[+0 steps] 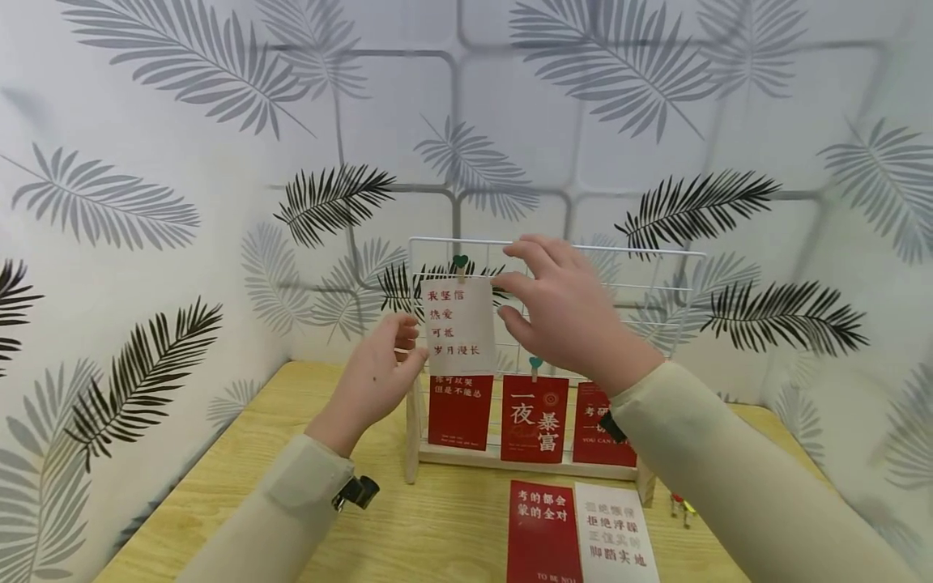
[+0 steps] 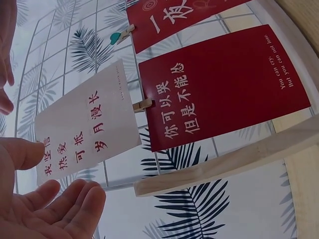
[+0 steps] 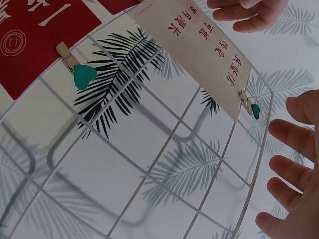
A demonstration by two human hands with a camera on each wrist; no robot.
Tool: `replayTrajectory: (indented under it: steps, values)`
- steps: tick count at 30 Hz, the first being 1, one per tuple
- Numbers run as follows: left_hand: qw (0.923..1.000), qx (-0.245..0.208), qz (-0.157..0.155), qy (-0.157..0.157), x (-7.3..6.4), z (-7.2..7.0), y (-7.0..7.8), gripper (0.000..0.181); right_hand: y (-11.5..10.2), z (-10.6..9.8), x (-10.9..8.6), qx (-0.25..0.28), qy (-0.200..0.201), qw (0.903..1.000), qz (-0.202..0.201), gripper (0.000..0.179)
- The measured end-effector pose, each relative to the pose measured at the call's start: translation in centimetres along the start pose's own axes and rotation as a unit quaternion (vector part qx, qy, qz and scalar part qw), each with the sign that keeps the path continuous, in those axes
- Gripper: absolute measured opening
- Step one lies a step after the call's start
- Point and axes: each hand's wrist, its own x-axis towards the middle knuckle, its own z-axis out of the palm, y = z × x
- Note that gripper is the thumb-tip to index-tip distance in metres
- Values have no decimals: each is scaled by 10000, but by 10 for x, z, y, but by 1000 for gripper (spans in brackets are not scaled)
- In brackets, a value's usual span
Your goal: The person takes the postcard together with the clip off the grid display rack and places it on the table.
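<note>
A white card (image 1: 461, 328) with red writing hangs from the top of a white wire grid rack (image 1: 619, 253), held by a wooden clip with a dark green heart (image 1: 460, 261). My left hand (image 1: 379, 368) is beside the card's left edge, fingers loosely bent, holding nothing. At the card's upper right is my right hand (image 1: 557, 304), its fingers spread and apart from the clip in the right wrist view. Below the white card hangs a red card (image 2: 224, 89), its top partly covered in the head view. A wooden clip (image 2: 142, 105) grips that red card.
Two more red cards (image 1: 534, 421) (image 1: 594, 421) hang along the rack's lower part. On the wooden table (image 1: 364, 518) in front lie a red card (image 1: 541, 530) and a white card (image 1: 615, 534). Small colourful clips (image 1: 683, 508) lie right of the rack. Leaf-patterned wall behind.
</note>
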Motion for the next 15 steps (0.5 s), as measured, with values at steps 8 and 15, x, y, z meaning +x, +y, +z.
replayTrajectory:
  steps: [8, 15]
  values:
    - [9995, 26, -308, -119, 9, 0, 4, 49, -9, 9, 28, -196, -254, 9995, -19, 34]
    - [9989, 200, -423, -61, 16, 1, 6, 42, -10, 15, 46, -289, -568, 9977, 211, 39]
